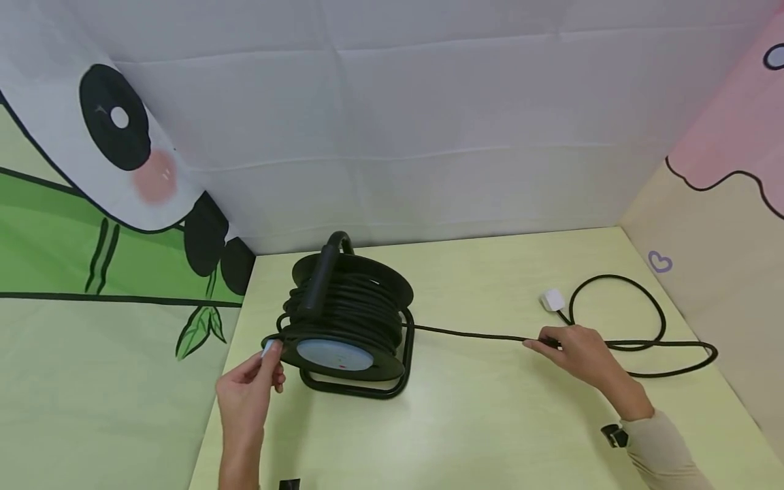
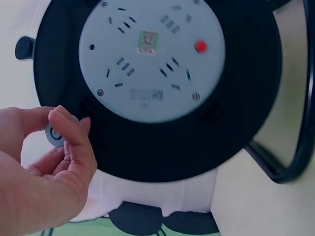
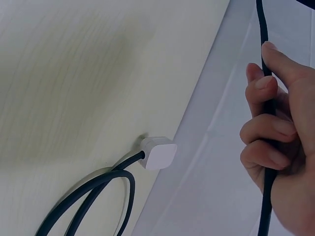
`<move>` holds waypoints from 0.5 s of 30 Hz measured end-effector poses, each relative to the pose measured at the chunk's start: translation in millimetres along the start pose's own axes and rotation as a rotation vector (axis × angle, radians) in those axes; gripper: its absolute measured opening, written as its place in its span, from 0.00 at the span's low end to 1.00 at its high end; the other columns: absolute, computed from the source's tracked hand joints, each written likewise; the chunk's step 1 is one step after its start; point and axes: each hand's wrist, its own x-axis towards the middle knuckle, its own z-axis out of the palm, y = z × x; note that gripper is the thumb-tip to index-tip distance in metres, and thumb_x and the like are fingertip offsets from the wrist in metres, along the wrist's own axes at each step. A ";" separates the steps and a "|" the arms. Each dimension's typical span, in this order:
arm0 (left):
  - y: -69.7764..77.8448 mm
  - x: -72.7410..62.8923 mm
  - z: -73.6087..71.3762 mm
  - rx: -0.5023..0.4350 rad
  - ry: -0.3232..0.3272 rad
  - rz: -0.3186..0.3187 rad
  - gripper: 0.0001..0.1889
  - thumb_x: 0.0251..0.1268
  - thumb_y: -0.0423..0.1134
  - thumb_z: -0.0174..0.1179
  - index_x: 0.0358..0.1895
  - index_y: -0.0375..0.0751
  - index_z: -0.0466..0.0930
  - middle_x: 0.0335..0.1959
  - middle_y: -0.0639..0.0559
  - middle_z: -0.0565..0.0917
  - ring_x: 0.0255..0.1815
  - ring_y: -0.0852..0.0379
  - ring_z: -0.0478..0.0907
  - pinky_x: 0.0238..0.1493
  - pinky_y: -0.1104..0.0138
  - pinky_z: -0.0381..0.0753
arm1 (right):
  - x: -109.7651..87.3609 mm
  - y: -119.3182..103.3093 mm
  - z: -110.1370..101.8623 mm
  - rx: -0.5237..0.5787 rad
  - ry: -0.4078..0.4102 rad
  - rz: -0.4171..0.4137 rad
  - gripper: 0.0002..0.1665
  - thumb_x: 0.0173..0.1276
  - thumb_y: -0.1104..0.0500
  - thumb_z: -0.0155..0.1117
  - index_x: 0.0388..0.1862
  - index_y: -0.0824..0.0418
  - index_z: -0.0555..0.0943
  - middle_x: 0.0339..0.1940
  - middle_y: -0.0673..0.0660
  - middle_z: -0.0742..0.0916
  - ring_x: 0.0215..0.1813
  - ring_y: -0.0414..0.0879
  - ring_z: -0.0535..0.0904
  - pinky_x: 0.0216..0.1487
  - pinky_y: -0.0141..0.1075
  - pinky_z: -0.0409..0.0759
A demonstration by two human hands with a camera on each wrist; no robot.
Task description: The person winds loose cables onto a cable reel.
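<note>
A black cable reel (image 1: 346, 306) stands on its tubular frame left of centre on the table, wound with many turns of cable. Its side disc carries a pale blue socket panel (image 2: 152, 64) with a small red button. My left hand (image 1: 245, 395) pinches a small grey-blue knob (image 2: 55, 135) at the edge of that disc between thumb and fingers. From the reel's right side, black cable (image 1: 468, 333) runs nearly straight to my right hand (image 1: 584, 355). The fingers of that hand curl round the cable, as the right wrist view shows.
Beyond the right hand, loose cable loops (image 1: 661, 313) lie on the table (image 1: 465, 422), ending in a white plug (image 1: 552, 300). A pale cloth wall (image 1: 429, 136) rises behind the table, with printed cloth at left and right.
</note>
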 end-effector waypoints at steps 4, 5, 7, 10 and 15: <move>9.8 -6.8 8.1 -0.013 -0.020 0.046 0.17 0.68 0.39 0.71 0.41 0.22 0.86 0.18 0.49 0.81 0.16 0.59 0.76 0.20 0.72 0.78 | -0.4 -1.4 -0.1 -0.019 -0.014 0.018 0.14 0.68 0.47 0.73 0.25 0.44 0.79 0.16 0.36 0.73 0.19 0.31 0.61 0.21 0.30 0.61; 11.3 -8.5 9.8 -0.009 -0.024 0.062 0.17 0.68 0.38 0.71 0.41 0.22 0.86 0.18 0.49 0.81 0.15 0.59 0.75 0.19 0.72 0.78 | -0.5 -1.5 0.1 -0.021 -0.015 0.020 0.14 0.68 0.47 0.73 0.25 0.44 0.80 0.17 0.36 0.74 0.19 0.31 0.61 0.21 0.30 0.62; 15.1 -12.2 13.2 -0.007 -0.031 0.078 0.16 0.68 0.38 0.71 0.40 0.21 0.86 0.17 0.49 0.80 0.15 0.59 0.75 0.19 0.72 0.77 | -0.8 -1.7 1.0 -0.022 -0.015 0.021 0.13 0.67 0.47 0.74 0.25 0.44 0.80 0.17 0.36 0.74 0.19 0.31 0.62 0.21 0.30 0.62; 18.3 -16.8 16.9 0.000 -0.047 0.087 0.17 0.68 0.38 0.71 0.39 0.21 0.85 0.17 0.48 0.80 0.15 0.58 0.74 0.19 0.71 0.77 | -0.5 -3.2 3.3 -0.022 -0.014 0.016 0.13 0.66 0.47 0.75 0.25 0.44 0.81 0.18 0.35 0.75 0.19 0.31 0.62 0.21 0.30 0.62; 20.4 -22.7 22.9 -0.008 -0.083 0.084 0.16 0.68 0.38 0.71 0.39 0.21 0.86 0.17 0.49 0.79 0.16 0.58 0.74 0.18 0.71 0.76 | 1.6 -7.4 7.1 -0.021 -0.035 0.005 0.11 0.68 0.47 0.74 0.27 0.45 0.82 0.18 0.35 0.75 0.19 0.30 0.62 0.21 0.30 0.62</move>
